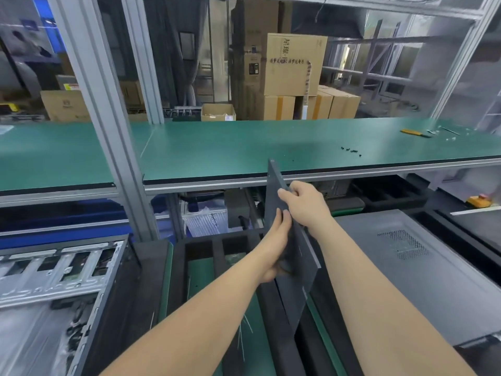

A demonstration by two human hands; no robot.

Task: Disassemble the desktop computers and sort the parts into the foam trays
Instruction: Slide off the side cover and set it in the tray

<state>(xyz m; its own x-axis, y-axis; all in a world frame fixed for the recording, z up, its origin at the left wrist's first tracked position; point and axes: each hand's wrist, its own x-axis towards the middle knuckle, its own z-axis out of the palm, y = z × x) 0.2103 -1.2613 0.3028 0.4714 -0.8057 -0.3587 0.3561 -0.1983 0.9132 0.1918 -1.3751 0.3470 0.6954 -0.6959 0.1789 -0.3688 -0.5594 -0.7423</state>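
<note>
Green matting covered the long bench [217,147], with small black screws [351,150] and a yellow tool [412,132] lying toward the bench's right end. Stacked cardboard boxes [292,63] stood behind the bench. Below its front edge sat a black foam tray [217,248] with green showing in its compartments. An opened computer case [54,267] lay under the bench's left part, a closed case [393,267] under its right. Below the bench's middle, a dark side panel [273,185] stood upright, edge-on. The left hand [271,248] curled round its lower part and the right hand [303,204] clasped it higher up.
</note>
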